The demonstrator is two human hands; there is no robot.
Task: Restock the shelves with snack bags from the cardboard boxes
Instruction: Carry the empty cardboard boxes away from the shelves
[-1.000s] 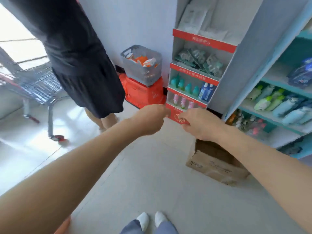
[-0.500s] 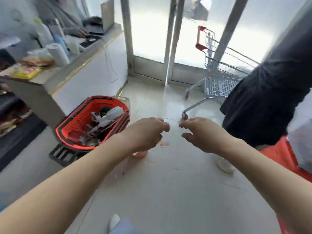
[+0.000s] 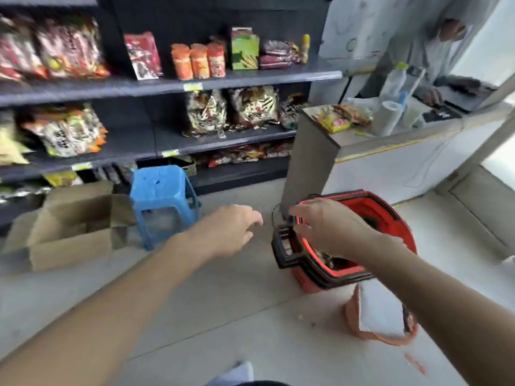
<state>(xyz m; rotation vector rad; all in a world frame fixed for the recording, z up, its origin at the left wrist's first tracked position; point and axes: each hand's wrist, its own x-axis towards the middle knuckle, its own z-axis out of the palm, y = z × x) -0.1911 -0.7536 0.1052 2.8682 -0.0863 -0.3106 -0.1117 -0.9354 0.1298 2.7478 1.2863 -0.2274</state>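
Blue stool [image 3: 164, 190], red-and-black basket [image 3: 390, 210], brown cardboard box [image 3: 69, 246], dark grey shelves [image 3: 167, 84].

1. The shelves [image 3: 125, 87] fill the upper left, snack bags [image 3: 69, 48] on their boards.
2. At the left edge, on the floor before the shelves, sits the cardboard box [image 3: 69, 240]; a stool [image 3: 163, 190] stands just right of it.
3. A counter [image 3: 384, 174] runs across the upper right, a person [image 3: 434, 51] behind it.
4. A stack of baskets [image 3: 395, 218] rests on the floor by the counter's near corner.
5. My left hand [image 3: 231, 232] is mid-frame, between stool and baskets; my right hand [image 3: 328, 229] overlaps the baskets' left rim.
6. A bag [image 3: 379, 313] lies at lower right, just below the baskets.
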